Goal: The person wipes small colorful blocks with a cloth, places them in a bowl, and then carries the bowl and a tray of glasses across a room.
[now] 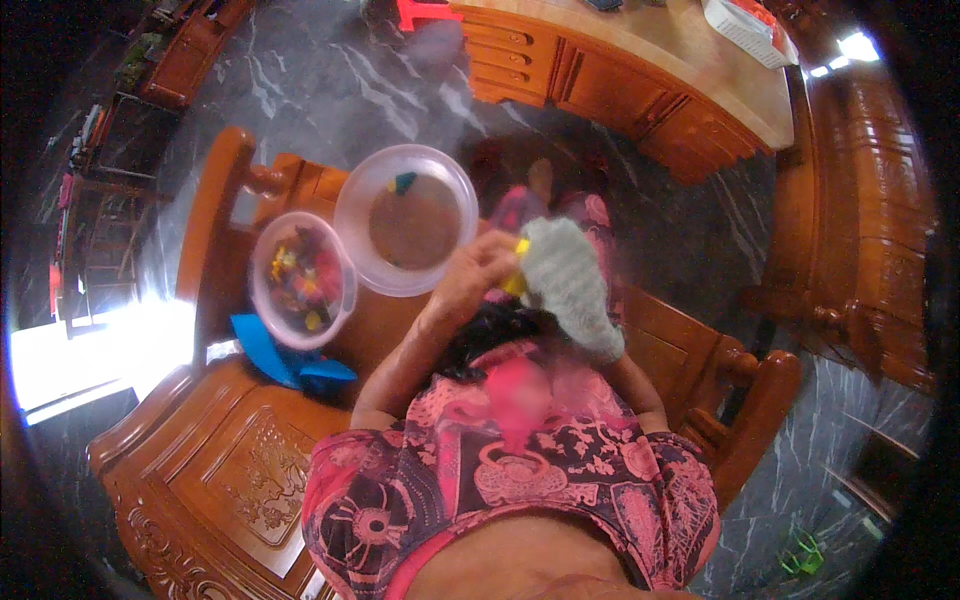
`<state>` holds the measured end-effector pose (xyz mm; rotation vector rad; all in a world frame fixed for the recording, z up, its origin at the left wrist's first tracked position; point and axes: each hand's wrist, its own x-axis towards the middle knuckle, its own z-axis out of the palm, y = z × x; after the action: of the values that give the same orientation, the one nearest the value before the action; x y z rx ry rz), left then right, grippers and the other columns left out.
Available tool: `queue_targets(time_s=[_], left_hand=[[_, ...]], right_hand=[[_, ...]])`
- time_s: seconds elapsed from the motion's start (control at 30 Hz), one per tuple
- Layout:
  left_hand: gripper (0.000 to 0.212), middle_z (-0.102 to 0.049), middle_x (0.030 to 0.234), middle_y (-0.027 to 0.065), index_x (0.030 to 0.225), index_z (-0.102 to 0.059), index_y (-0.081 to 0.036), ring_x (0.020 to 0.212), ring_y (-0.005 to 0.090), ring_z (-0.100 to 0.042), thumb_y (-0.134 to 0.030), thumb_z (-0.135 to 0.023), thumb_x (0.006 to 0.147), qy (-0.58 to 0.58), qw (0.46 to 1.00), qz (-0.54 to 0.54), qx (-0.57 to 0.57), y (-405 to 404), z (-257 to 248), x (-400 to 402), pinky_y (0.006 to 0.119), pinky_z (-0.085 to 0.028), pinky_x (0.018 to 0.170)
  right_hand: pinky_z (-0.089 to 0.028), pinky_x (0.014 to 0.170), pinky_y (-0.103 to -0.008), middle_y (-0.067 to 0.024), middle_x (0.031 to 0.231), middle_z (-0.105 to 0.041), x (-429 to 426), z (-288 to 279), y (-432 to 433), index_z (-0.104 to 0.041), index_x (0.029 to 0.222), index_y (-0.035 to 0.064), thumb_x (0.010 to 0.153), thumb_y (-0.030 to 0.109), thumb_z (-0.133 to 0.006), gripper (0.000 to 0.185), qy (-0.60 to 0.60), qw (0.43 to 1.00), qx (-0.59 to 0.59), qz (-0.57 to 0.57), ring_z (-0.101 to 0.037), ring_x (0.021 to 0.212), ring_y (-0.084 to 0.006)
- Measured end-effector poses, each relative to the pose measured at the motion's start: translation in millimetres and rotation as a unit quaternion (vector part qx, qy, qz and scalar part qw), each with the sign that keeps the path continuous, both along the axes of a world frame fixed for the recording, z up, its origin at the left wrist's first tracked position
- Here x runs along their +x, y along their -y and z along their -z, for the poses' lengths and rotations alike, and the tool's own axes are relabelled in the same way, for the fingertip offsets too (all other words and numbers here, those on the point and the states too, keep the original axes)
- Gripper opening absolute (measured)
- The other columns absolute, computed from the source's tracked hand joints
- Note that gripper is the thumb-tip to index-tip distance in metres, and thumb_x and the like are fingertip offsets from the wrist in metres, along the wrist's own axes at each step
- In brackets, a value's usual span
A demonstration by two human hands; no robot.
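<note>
My left hand (480,270) pinches a small yellow item (516,282), perhaps plastic, beside a fuzzy grey-green cloth or mitt (566,277). That cloth covers my right hand, of which only the forearm shows, so its fingers are hidden. Left of my left hand stands a round translucent plastic tub (349,217) with a smaller yellow and dark green thing (403,182) inside. Next to it, a smaller pinkish basin (259,289) holds a mix of small yellow, red and dark pieces (307,277). Black material (495,326) lies on my lap.
I sit on a carved wooden bench (262,480). A blue item (270,356) lies by the small basin. Ahead are a wooden cabinet (600,75) with a white plastic basket (742,34) on top and a red plastic object (427,13). A green item (802,556) is on the marbled floor.
</note>
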<state>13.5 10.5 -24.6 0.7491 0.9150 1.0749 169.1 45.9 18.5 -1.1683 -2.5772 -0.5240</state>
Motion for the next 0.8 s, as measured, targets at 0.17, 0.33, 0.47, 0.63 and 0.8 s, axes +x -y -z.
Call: queue_targets(time_s=[0.17, 0.33, 0.47, 0.63, 0.8], left_hand=[[0.028, -0.063, 0.093, 0.0052, 0.108, -0.057, -0.004, 0.08, 0.0103, -0.059, -0.021, -0.06, 0.087, -0.079, 0.995, 0.05, 0.023, 1.2, -4.8, -2.6, 0.024, -0.048, 0.069], [0.029, -0.063, 0.093, 0.0048, 0.111, -0.056, -0.002, 0.079, 0.0103, -0.059, -0.021, -0.056, 0.089, -0.05, 0.997, 0.061, 0.015, 0.8, -6.0, 2.6, 0.023, -0.047, 0.068], [0.029, -0.062, 0.093, 0.0053, 0.112, -0.054, 0.001, 0.079, 0.0114, -0.06, -0.019, -0.052, 0.092, 0.046, 0.998, 0.034, -0.03, -0.7, -13.2, 2.2, 0.023, -0.048, 0.067], [0.028, -0.062, 0.094, 0.0062, 0.113, -0.053, 0.001, 0.082, 0.0124, -0.061, -0.017, -0.051, 0.092, 0.085, 0.995, 0.007, -0.057, -0.6, -3.8, -0.3, 0.024, -0.05, 0.071], [0.028, -0.061, 0.1, 0.0076, 0.112, -0.052, 0.001, 0.089, 0.0141, -0.06, -0.016, -0.056, 0.09, 0.042, 0.998, -0.028, -0.042, -2.5, -5.9, 1.5, 0.026, -0.048, 0.082]], right_hand=[[-0.046, 0.063, -0.0332, -0.0063, 0.082, -0.055, 14.2, 39.2, -3.0, -0.059, 0.081, 0.0053, 0.081, 0.014, -0.059, 0.009, -0.067, 0.974, -0.215, 0.031, -0.056, 0.072, -0.0222], [-0.045, 0.064, -0.0326, -0.0042, 0.081, -0.053, 14.2, 16.6, 0.5, -0.058, 0.088, 0.0086, 0.085, 0.013, -0.056, 0.005, -0.491, 0.826, -0.276, -0.008, -0.054, 0.075, -0.0211], [-0.045, 0.065, -0.0318, -0.0071, 0.086, -0.053, 14.8, 10.7, -0.2, -0.058, 0.091, 0.0076, 0.081, 0.011, -0.058, 0.011, -0.464, 0.822, -0.326, -0.048, -0.054, 0.079, -0.0229], [-0.044, 0.061, -0.0321, -0.0114, 0.086, -0.053, 2.1, -11.9, 5.9, -0.057, 0.091, 0.0026, 0.071, 0.008, -0.06, 0.02, -0.065, 0.995, -0.08, -0.002, -0.053, 0.077, -0.0265], [-0.043, 0.054, -0.0337, -0.0132, 0.08, -0.052, -10.3, 5.1, 4.5, -0.056, 0.084, -0.0027, 0.067, 0.008, -0.059, 0.021, -0.142, 0.984, -0.104, -0.016, -0.053, 0.071, -0.0275]])
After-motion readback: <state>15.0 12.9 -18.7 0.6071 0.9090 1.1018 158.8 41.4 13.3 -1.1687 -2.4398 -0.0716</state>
